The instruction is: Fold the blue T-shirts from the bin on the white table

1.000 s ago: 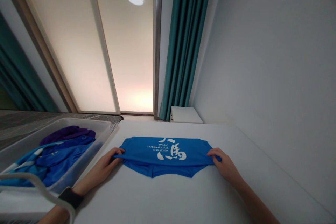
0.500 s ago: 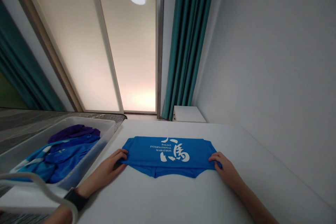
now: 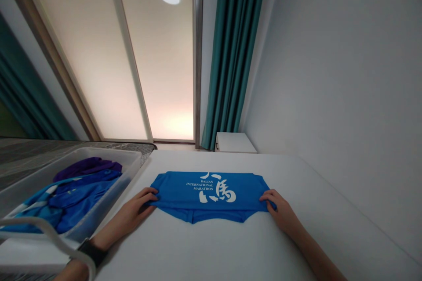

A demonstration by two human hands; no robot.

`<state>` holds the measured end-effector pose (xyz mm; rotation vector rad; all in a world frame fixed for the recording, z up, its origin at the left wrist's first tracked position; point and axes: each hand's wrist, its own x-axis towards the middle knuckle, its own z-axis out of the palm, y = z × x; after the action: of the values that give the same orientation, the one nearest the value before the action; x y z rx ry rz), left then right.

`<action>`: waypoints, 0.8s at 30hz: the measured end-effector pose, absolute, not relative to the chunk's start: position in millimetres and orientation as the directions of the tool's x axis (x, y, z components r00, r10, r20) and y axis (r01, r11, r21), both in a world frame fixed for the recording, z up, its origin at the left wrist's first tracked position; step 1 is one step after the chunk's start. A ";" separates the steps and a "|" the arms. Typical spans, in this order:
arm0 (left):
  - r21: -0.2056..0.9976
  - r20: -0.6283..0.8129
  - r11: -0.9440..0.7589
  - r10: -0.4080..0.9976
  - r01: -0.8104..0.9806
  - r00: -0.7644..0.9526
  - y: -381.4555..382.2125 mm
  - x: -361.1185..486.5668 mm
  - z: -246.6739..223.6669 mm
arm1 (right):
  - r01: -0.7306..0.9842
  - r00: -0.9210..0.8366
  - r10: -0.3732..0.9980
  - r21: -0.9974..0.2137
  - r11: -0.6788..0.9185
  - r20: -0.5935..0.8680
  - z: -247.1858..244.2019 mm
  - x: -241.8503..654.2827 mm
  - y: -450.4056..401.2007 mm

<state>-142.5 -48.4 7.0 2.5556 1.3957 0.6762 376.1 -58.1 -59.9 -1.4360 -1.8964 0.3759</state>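
A blue T-shirt (image 3: pixel 178 197) with white marathon lettering lies folded across on the white table (image 3: pixel 204 250). Its neckline edge shows below the printed layer, on the side closest to me. My left hand (image 3: pixel 142 207) pinches the left end of the shirt between thumb and fingers. At the opposite end, my right hand (image 3: pixel 278 210) is closed on the right corner, with a bit of cloth showing between the fingers. Both hands rest low at the table top, and the fabric between them lies flat.
To the left stands a translucent plastic bin (image 3: pixel 132 158) holding blue and purple clothes (image 3: pixel 87 193). A pale curved tube (image 3: pixel 49 230) crosses the lower left. Beyond the table are a small white cabinet (image 3: pixel 234 142) and a green curtain (image 3: pixel 234 52); a wall (image 3: pixel 346 74) borders the right.
The whole view has shifted slightly, so everything sits a little further left. Both hands keep their hold on the T-shirt, and its fold looks the same.
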 end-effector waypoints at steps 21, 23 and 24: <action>0.431 0.296 -0.528 0.849 0.732 0.438 -54.1 -134.9 13.9 | 0.829 -0.309 0.874 -0.345 0.441 0.374 -5.2 270.3 -45.8; 0.439 0.286 -0.525 0.851 0.729 0.440 -55.8 -133.5 15.5 | 0.825 -0.382 0.870 -0.309 0.473 0.311 -0.8 233.5 -40.7; 0.442 0.282 -0.521 0.853 0.730 0.438 -56.6 -132.9 16.2 | 0.830 -0.398 0.874 -0.295 0.473 0.280 -1.4 217.3 -38.4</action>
<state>-132.9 -56.6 16.2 2.4378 1.3733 0.6996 217.3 -38.4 -1.4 -1.4264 -2.3313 0.1511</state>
